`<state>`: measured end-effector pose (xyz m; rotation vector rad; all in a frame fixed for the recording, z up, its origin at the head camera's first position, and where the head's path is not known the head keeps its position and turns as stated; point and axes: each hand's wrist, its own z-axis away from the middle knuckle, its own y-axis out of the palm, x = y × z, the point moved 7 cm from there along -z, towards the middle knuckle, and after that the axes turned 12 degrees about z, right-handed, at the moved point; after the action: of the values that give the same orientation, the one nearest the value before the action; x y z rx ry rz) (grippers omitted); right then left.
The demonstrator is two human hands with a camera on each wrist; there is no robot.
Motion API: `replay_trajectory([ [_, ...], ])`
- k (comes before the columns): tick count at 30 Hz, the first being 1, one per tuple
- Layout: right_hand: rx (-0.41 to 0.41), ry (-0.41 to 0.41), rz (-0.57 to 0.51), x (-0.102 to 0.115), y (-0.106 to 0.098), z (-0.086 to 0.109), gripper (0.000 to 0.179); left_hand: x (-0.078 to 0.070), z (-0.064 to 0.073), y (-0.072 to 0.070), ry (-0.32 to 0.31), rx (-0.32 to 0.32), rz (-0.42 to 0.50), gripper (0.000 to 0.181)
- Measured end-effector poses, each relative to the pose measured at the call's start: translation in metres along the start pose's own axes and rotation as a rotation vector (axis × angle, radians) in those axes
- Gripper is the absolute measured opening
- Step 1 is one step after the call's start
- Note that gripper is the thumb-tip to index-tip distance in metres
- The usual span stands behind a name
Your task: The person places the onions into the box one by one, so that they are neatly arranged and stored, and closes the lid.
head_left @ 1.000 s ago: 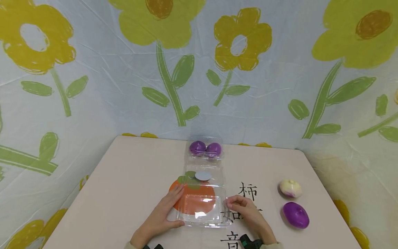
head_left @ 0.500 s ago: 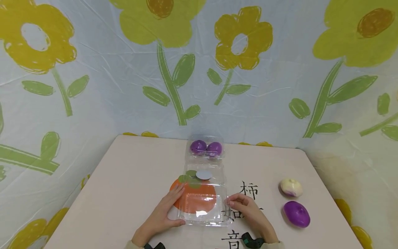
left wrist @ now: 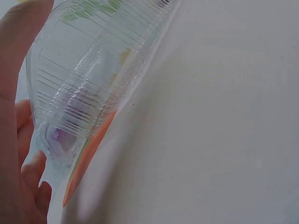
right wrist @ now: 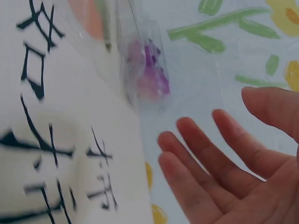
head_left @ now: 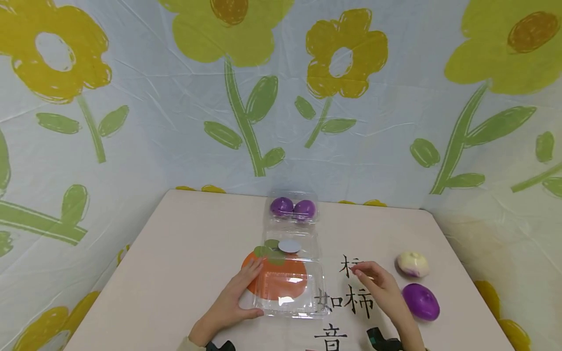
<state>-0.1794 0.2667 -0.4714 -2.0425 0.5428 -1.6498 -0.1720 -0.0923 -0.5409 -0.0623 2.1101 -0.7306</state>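
Note:
An open clear plastic clamshell box point(head_left: 303, 304) lies in the middle of the table in the head view. My left hand point(head_left: 230, 300) rests against its left side, thumb at the near left corner and fingers extended along the edge. In the left wrist view the ribbed wall of the box point(left wrist: 117, 42) is beside the thumb. Apart from the box, my right hand point(head_left: 382, 287) is raised over the printed characters and holds nothing. Its fingers look relaxed in the right wrist view. Right of it lie a shiny purple onion-like bulb point(head_left: 420, 302) and a cream one with a purple base point(head_left: 412, 264).
At the far table edge two purple bulbs point(head_left: 293, 208) sit in clear plastic. A whitish oval point(head_left: 289, 245) shows on the plastic's middle section. The pale table mat point(head_left: 193, 229) bears an orange persimmon print point(head_left: 281, 280) and black characters. A flower-print cloth point(head_left: 175, 122) encloses the table.
My right hand has left the right edge of the box and moved right and slightly away from me, toward the two loose bulbs. The left hand stays at the box.

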Motion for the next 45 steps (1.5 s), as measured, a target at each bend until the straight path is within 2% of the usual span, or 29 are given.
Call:
replay_trajectory([
  [2,-0.094,-0.045,0.053,0.005,-0.014,0.003,0.015,0.000,0.001,-0.001,-0.005,-0.002,0.003,0.099],
  [5,-0.224,-0.069,0.088,0.008,-0.035,0.009,0.016,0.001,0.001,-0.002,-0.008,-0.009,0.004,0.099],
  [11,-0.449,-0.035,0.105,-0.004,-0.075,0.022,0.026,0.001,0.001,-0.002,-0.029,-0.005,0.018,0.100],
  [14,-0.525,-0.013,0.042,-0.020,-0.092,0.030,0.028,0.000,0.001,-0.002,-0.023,-0.004,0.019,0.100],
  [20,-0.590,0.128,-0.177,-0.068,-0.109,0.044,0.029,0.000,0.001,-0.003,-0.009,-0.006,0.013,0.100],
  [22,-0.594,0.178,-0.240,-0.084,-0.111,0.049,0.030,0.000,0.001,-0.003,-0.005,-0.008,0.014,0.100],
  [25,-0.577,0.244,-0.255,-0.105,-0.115,0.055,0.032,0.000,0.001,-0.003,-0.003,-0.009,0.013,0.100],
  [28,-0.528,0.265,-0.274,-0.120,-0.115,0.060,0.034,0.000,0.000,-0.003,-0.008,-0.005,0.016,0.099],
  [34,-0.353,0.209,-0.332,-0.135,-0.106,0.065,0.036,-0.002,-0.002,-0.003,-0.015,0.002,0.017,0.099],
  [42,-0.278,0.025,-0.359,-0.129,-0.102,0.067,0.040,-0.003,-0.002,-0.002,-0.014,0.011,0.006,0.099],
  [45,-0.237,-0.011,-0.330,-0.127,-0.099,0.066,0.042,-0.002,-0.001,-0.003,-0.016,0.002,0.006,0.100],
])
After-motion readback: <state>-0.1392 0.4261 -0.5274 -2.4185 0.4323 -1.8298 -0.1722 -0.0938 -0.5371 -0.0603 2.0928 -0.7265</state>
